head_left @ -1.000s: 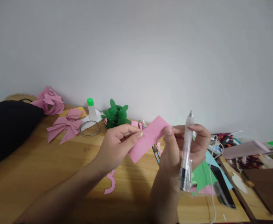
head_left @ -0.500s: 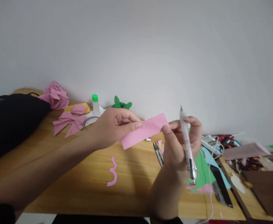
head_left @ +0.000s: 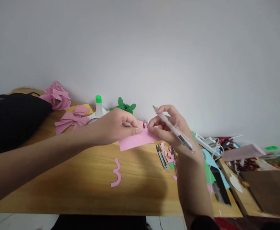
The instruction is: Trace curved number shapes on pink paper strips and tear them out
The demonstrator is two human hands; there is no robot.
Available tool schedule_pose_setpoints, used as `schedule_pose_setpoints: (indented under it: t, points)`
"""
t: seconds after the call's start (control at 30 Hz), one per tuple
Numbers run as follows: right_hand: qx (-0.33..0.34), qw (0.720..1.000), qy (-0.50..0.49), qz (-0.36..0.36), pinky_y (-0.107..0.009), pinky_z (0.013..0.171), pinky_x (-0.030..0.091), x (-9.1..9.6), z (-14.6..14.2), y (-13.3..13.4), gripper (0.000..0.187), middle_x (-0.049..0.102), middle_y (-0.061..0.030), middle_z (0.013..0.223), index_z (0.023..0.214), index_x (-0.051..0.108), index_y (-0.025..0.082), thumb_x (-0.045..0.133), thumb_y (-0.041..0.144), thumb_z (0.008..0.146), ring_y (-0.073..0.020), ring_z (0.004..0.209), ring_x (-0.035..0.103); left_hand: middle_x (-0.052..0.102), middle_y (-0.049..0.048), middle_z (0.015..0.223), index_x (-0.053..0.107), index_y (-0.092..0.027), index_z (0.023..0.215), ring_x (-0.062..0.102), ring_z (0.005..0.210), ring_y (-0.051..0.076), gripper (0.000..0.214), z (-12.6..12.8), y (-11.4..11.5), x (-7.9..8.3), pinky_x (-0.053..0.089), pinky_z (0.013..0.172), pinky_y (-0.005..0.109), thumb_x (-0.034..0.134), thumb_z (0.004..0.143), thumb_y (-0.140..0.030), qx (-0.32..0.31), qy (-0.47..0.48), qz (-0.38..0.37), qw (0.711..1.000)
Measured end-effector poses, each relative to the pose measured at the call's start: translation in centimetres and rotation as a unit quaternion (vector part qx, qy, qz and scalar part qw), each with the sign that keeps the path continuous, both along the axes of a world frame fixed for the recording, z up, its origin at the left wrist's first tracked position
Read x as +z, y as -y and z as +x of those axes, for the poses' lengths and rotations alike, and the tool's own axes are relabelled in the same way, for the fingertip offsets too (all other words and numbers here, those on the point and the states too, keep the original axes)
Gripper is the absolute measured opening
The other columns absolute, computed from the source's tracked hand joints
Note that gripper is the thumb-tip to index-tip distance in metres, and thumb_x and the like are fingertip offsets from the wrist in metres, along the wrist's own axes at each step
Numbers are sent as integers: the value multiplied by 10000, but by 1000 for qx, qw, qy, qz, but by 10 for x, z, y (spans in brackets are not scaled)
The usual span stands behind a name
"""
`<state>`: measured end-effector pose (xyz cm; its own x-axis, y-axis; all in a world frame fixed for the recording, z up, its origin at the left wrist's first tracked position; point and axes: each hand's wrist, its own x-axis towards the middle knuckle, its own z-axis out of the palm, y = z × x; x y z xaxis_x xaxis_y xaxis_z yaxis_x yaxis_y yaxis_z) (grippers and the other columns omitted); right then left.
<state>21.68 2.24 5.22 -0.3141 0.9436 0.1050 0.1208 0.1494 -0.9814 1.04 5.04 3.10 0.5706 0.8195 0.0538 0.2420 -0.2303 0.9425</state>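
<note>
A strip of pink paper [head_left: 136,140] is held up above the table between both hands. My left hand [head_left: 121,126] pinches its upper edge near the middle with thumb and finger. Close beside that, the thumb and forefinger of my right hand [head_left: 171,124] pinch the same edge. A clear pen [head_left: 171,127] is also in my right hand, lying slantwise across the fingers with its tip up and to the left. Below the strip, a wavy pink paper cutout [head_left: 116,172] lies flat on the wooden table [head_left: 82,188].
Blue thread snips [head_left: 161,156] and pink paper scraps [head_left: 169,155] lie right of centre. Behind my left hand stand a green-capped glue stick [head_left: 98,105] and a pink paper bow [head_left: 70,121]. A black bag [head_left: 15,121] sits left; a power strip [head_left: 209,143] lies right.
My right hand has moved left along the strip, close to my left hand, and turned so the pen now slants. The strip has dropped slightly and lies more level.
</note>
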Motion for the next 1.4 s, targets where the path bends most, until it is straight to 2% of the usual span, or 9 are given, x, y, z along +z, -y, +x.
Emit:
schedule_pose_setpoints:
  t: [0.23, 0.37, 0.57, 0.8, 0.97, 1.07, 1.2, 1.4]
  points:
    - [62, 991, 107, -58, -203, 468, 366, 20, -12, -5, 500, 639, 60, 652, 920, 432, 239, 831, 196, 622, -63, 523, 506, 689, 23, 680, 679, -153, 692, 597, 613, 136, 227, 1, 3, 1, 427, 557, 233, 566, 711, -349, -20, -56, 14, 998]
    - [65, 987, 134, -60, -191, 424, 328, 23, -15, -5, 447, 625, 69, 625, 908, 435, 238, 774, 155, 629, -54, 481, 473, 665, 1, 653, 671, -166, 681, 568, 580, 117, 203, -1, 5, 2, 393, 531, 220, 548, 717, -323, -18, -75, 32, 997]
    - [97, 985, 137, -37, -179, 402, 325, 24, -9, -8, 368, 645, 76, 627, 922, 438, 241, 685, 115, 681, -48, 449, 475, 688, 16, 679, 678, -171, 694, 606, 636, 141, 238, -2, 9, 2, 428, 565, 238, 566, 743, -375, -12, -48, 50, 998]
    - [59, 984, 169, -10, -203, 430, 412, 38, 15, -9, 361, 690, 53, 638, 893, 469, 233, 750, 148, 684, -86, 499, 592, 701, 27, 683, 696, -169, 738, 621, 635, 150, 276, -11, 10, -2, 426, 555, 242, 564, 757, -410, 6, -61, 87, 994]
    - [14, 990, 138, 37, -241, 511, 481, 42, 30, -7, 414, 698, 38, 669, 873, 489, 232, 844, 279, 666, -105, 564, 638, 719, 40, 728, 690, -171, 755, 634, 667, 152, 280, -18, 10, -4, 464, 595, 245, 583, 763, -430, 5, -56, 53, 997]
    - [24, 992, 123, 29, -248, 556, 507, 38, 25, -3, 406, 714, 18, 720, 888, 477, 230, 832, 295, 702, -114, 614, 662, 721, 44, 746, 694, -171, 770, 636, 682, 153, 274, -17, 12, -2, 470, 605, 247, 602, 758, -430, 4, -44, 37, 998]
    - [45, 992, 115, 17, -219, 500, 474, 32, 13, 3, 361, 682, 40, 678, 900, 467, 233, 787, 240, 732, -98, 574, 627, 704, 27, 716, 684, -177, 736, 603, 646, 132, 253, -14, 16, 2, 449, 577, 226, 620, 735, -421, -3, -19, 24, 1000]
    - [70, 987, 140, 49, -188, 430, 408, 35, 6, 8, 318, 635, 74, 635, 900, 476, 236, 733, 159, 729, -68, 510, 550, 657, 3, 653, 685, -185, 684, 560, 590, 123, 253, -6, 18, 9, 390, 519, 211, 629, 697, -431, -16, -27, -13, 999]
